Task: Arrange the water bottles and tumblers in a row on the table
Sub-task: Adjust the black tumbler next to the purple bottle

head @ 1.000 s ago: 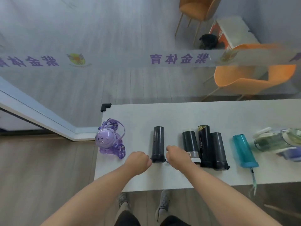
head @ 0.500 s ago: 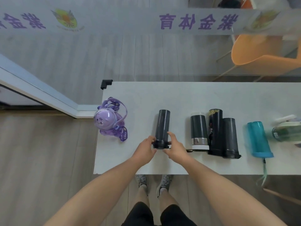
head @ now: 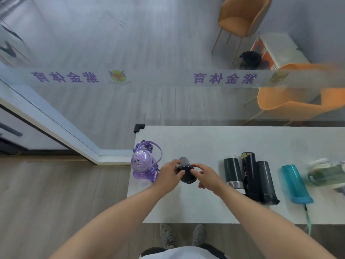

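A black tumbler (head: 186, 172) is tilted up off the white table (head: 205, 141), its near end raised toward me. My left hand (head: 169, 174) grips its left side and my right hand (head: 204, 174) holds its right side. A purple cat-faced bottle (head: 142, 164) with a strap stands at the table's left edge. To the right lie a dark tumbler with a steel band (head: 232, 172), a tall black patterned bottle (head: 249, 171), another black tumbler (head: 266, 182), a teal bottle (head: 295, 183) and a clear green bottle (head: 328, 173).
The table backs onto a glass partition with a frosted band of purple lettering (head: 224, 79). Orange chairs (head: 291, 101) stand behind the glass. A black corner guard (head: 139, 127) marks the table's far left corner. The teal bottle's cord (head: 308, 215) hangs over the near edge.
The black tumbler lay flat on the table; both hands closed on its near end and have now lifted and tipped it up. The head camera tilted up.
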